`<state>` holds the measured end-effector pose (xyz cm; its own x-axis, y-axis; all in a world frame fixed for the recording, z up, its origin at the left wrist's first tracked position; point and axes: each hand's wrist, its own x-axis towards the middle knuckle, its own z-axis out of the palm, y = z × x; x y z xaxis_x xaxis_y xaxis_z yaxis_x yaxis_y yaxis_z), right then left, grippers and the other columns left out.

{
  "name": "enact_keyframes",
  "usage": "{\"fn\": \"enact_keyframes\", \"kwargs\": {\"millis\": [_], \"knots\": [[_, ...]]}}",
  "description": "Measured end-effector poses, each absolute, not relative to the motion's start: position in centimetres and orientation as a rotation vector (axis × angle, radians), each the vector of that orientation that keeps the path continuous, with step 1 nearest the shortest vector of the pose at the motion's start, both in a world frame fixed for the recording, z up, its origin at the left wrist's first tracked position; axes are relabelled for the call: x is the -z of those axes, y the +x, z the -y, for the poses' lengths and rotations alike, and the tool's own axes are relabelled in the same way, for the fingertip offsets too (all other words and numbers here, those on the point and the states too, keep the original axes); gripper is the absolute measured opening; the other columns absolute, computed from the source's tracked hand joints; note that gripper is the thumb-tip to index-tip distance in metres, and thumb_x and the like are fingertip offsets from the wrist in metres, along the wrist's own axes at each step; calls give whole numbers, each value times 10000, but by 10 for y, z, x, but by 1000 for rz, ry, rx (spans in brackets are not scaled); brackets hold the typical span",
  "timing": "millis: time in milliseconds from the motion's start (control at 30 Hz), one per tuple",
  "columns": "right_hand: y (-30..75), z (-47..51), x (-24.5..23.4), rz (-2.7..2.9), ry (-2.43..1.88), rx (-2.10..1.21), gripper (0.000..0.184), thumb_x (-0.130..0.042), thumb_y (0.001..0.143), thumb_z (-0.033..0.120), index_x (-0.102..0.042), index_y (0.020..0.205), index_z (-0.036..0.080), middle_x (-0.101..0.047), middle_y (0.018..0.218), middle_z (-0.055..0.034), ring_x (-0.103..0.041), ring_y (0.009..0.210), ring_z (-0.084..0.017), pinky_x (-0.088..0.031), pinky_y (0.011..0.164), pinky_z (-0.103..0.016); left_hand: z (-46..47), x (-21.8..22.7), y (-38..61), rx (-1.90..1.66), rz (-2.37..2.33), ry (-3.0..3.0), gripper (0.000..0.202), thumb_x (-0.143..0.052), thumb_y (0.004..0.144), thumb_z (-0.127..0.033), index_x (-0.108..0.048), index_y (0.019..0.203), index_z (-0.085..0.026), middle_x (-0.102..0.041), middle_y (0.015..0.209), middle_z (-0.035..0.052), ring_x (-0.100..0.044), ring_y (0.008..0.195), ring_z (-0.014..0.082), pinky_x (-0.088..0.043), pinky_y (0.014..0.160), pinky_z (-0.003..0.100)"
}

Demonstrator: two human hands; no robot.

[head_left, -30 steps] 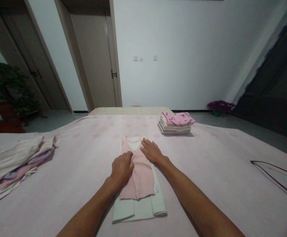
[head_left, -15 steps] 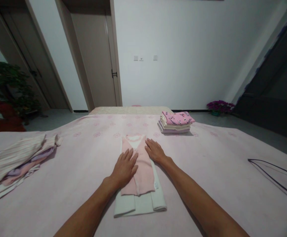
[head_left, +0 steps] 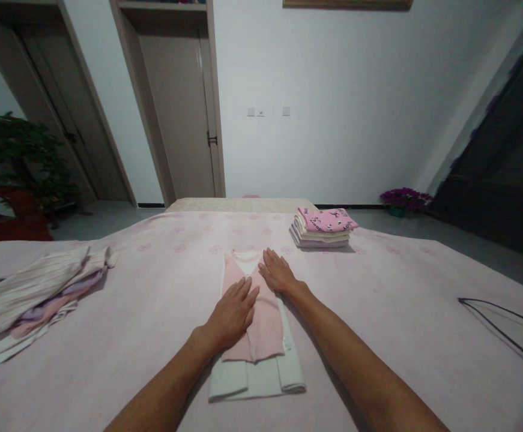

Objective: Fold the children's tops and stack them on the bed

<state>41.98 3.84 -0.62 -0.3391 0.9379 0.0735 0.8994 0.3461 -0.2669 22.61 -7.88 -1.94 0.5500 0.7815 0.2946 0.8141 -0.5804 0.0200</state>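
A small pink and white garment (head_left: 263, 330) lies folded flat in front of me, its round neckline pointing away and its pale lower part showing below the pink front. My left hand (head_left: 234, 311) rests flat on the middle of the pink front, fingers stretched out. Near the neckline, my right hand (head_left: 277, 271) lies on the upper right edge of the garment with its fingers extended. Neither hand grips the cloth.
A neat stack of folded clothes (head_left: 322, 229) stands at the back right of the pink bedspread (head_left: 378, 336). Loosely heaped clothes (head_left: 36, 294) lie at the left. A thin black wire frame (head_left: 499, 327) sits at the right edge.
My right hand has slid slightly inward onto the garment's upper edge. The left hand has shifted a little to the right over the pink front. The camera view has tilted slightly up.
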Motion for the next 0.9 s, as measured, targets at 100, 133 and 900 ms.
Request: {"fn": "enact_keyframes", "kwargs": {"millis": [100,133,900], "knots": [[416,-48,8,2449,-1672,-294,685,-228,1013,498,-209,1572,103,-111,1649,-125,-110,1520,-249,-96,1207,-460,81,14,228,350,1419,-2672,529,-435,966,-241,-398,1492,-208,-323,1595,139,-297,1474,277,-300,1185,485],[416,-50,10,2458,-1669,-293,686,-230,1012,501,-204,1574,107,-103,1651,-121,-108,1520,-249,-87,1207,-458,81,12,228,329,1433,-2674,528,-430,970,-246,-394,1496,-217,-319,1596,140,-287,1478,279,-289,1187,496],[435,105,-42,2708,-944,-382,249,-784,716,395,-715,903,246,-701,859,-2,-610,806,-185,-435,718,-269,81,23,212,684,1503,-2752,450,-354,1034,-346,-464,1461,-257,-400,1564,81,-340,1456,208,-267,1201,475]]}}
